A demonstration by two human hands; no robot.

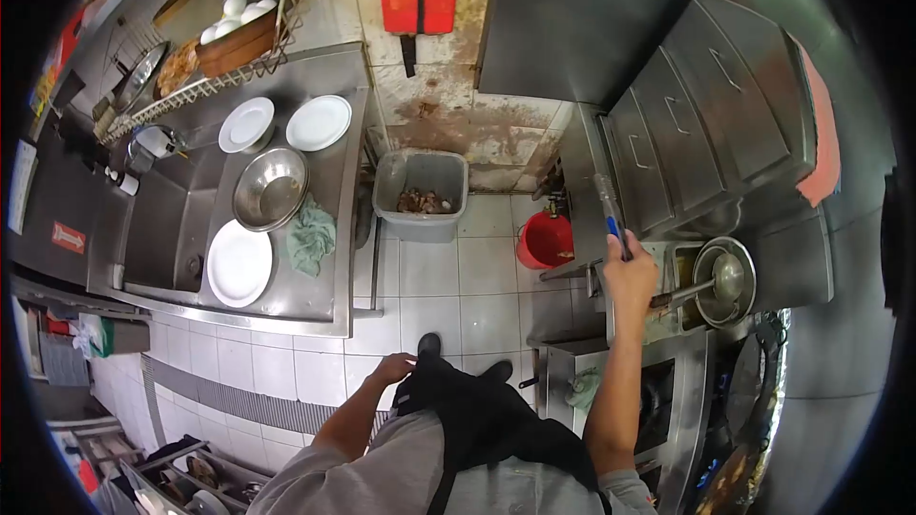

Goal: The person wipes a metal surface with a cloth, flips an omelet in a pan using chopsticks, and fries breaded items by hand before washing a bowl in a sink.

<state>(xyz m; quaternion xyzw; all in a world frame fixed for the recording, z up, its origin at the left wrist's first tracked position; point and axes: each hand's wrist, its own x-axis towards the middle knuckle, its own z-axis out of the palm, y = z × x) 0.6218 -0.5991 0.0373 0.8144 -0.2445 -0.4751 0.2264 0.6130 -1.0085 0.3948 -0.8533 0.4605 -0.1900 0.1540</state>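
Note:
My right hand (pixel 630 281) is closed around the handle of a long, narrow metal tool (pixel 609 205) with a blue and black grip. It points away from me, over the edge of the steel counter; its exact kind is not clear. Below that wrist, a ladle (pixel 727 278) rests across a round metal pot (pixel 708 307). At my waist, my left hand (pixel 391 369) is closed at the edge of my black apron (pixel 477 410), fingertips partly hidden against the cloth.
On the left sink counter (pixel 324 310) are white plates (pixel 239 262), metal bowls (pixel 271 189) and a green cloth (pixel 310 236). A grey bin (pixel 420 176) with scraps and a red bucket (pixel 546 238) stand on the floor. Steel drawers (pixel 682 119) and a stove (pixel 658 401) are right.

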